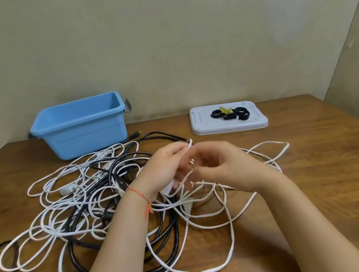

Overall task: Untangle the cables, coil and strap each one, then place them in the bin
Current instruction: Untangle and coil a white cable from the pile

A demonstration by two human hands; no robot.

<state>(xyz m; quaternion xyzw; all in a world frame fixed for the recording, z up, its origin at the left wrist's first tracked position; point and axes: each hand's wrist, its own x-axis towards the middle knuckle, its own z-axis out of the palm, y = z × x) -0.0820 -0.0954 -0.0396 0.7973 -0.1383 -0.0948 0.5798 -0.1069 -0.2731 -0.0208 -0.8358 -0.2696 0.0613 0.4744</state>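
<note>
A person works at a tangle [103, 197] of white and black cables spread over a wooden table [323, 170], both hands raised just above its right side. The left hand [167, 166] pinches a loop of flat white cable [190, 144] between thumb and fingertips, lifting it clear of the heap, apparently so its run can be traced. The right hand [224, 164], blurred, has its fingers curled close beside the left hand; whether it grips the same cable cannot be told. More white loops trail from the hands to the right of the tangle, suggesting one cable is being drawn out, while black cables lie beneath and to the left. Behind the tangle, against the wall, a blue bin [81, 126] stands open with nothing visible inside. Behind and to the right of the tangle, a white tray [198, 127] holds rolled black straps [229, 113], kept within reach for binding. Judging by this, untangling is at an early stage: no cable is coiled or strapped.
</note>
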